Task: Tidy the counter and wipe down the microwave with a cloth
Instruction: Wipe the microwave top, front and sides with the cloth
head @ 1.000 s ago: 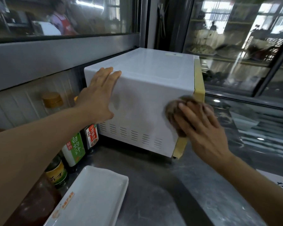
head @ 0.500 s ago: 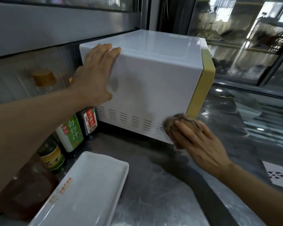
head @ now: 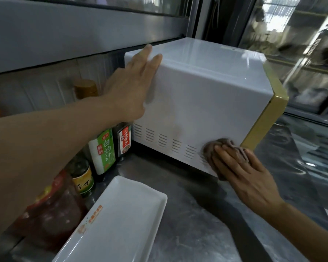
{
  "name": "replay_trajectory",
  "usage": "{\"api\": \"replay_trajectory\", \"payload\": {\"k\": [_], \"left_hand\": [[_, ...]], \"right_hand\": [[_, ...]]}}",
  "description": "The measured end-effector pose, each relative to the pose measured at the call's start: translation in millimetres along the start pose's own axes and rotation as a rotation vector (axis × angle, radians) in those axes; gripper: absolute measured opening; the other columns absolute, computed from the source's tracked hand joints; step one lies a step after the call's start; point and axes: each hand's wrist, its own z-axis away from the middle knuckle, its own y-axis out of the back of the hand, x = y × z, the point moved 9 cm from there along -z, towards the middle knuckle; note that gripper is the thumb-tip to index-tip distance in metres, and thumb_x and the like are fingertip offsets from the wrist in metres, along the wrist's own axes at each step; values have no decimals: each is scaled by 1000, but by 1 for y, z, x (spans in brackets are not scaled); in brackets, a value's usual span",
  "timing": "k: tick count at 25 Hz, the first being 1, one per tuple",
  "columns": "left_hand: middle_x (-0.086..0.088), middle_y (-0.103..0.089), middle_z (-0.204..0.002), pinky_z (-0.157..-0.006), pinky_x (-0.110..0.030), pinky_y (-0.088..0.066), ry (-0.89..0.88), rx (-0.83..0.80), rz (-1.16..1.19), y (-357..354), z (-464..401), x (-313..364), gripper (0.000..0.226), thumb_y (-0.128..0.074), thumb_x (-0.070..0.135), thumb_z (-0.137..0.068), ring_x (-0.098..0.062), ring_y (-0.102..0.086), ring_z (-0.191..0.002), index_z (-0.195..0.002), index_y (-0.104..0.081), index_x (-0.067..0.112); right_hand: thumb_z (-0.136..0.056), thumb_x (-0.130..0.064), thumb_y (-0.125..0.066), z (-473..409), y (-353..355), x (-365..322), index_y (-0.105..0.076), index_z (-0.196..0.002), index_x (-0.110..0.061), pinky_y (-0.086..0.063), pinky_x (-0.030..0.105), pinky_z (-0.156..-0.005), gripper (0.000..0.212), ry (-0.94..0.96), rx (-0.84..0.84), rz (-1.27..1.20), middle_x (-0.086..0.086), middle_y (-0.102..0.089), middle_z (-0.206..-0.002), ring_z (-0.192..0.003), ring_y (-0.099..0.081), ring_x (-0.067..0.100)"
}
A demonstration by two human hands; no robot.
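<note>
Stainless steel runs under everything, a scuffed counter (head: 187, 233) backed by a glass-fronted display case. On it the right hand (head: 240, 174) lies flat, fingers spread, pressing a wadded brown cloth (head: 212, 146) against the lower front corner of the microwave (head: 206, 103), just beside the yellow door edge. A second ago that cloth sat halfway up the same white side panel; it has since swept down to the vent slots, so this side is likely close to done. The left hand (head: 133, 87) stays open and empty, palm braced on the rear upper corner to steady the box. Sauce bottles (head: 102, 148) crowd the wall at left, and a white rectangular tray (head: 121, 220) lies nearer, so tidying appears unfinished.
</note>
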Motion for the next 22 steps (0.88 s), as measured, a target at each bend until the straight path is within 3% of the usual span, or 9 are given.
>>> {"api": "replay_trajectory", "payload": {"k": [3,6,9,11,15,19,22], "left_hand": [[-5,9,-158,-111,-54,-18,66,-33,-13,-4,-3,-10,119,-76,2,-65,-26,2,-146,-148,6,29],[-1,2,-158,-111,-60,-20,58,-42,60,-1,-4,-17,112,-70,-3,-68,-22,3,-146,-148,0,34],[-2,0,-158,-111,-59,-24,51,-66,76,-1,-4,-19,108,-70,0,-71,-22,2,-146,-148,-2,32],[-2,1,-158,-111,-58,-24,46,-84,77,0,-5,-18,109,-71,2,-70,-22,2,-146,-148,-2,32],[2,5,-158,-111,-55,-27,56,-119,96,-1,-5,-22,115,-71,-1,-66,-20,5,-146,-148,2,35],[0,5,-158,-110,-51,-31,43,-103,106,-4,-7,-20,117,-70,-4,-64,-21,5,-146,-148,2,34],[-2,3,-158,-109,-49,-33,48,-83,124,-3,-6,-20,113,-64,-8,-63,-22,4,-146,-148,-1,32]], "right_hand": [[-90,-9,-32,-34,-3,-21,-32,-145,-10,-20,42,-114,55,101,29,9,8,-37,-150,-137,-38,26],[-89,-19,-40,-101,-14,-74,-40,-142,-14,-29,39,-112,54,204,54,54,5,-42,-147,-132,-46,22],[-85,-25,-39,-129,-19,-98,-40,-143,-19,-25,36,-113,58,234,11,98,1,-40,-148,-134,-43,19],[-86,-19,-40,-103,-19,-79,-38,-144,-15,-24,37,-114,58,208,-30,79,4,-37,-150,-136,-40,22],[-83,-8,-28,-30,-16,-33,-19,-149,-8,-8,43,-118,68,164,-35,72,10,-23,-155,-140,-29,30],[-89,-15,-33,-101,-19,-75,-36,-144,-11,-19,43,-116,55,208,4,92,9,-37,-150,-135,-40,27],[-91,-20,-30,-159,-20,-116,-34,-145,-14,-20,41,-115,54,256,25,94,6,-34,-152,-138,-35,22]]}}
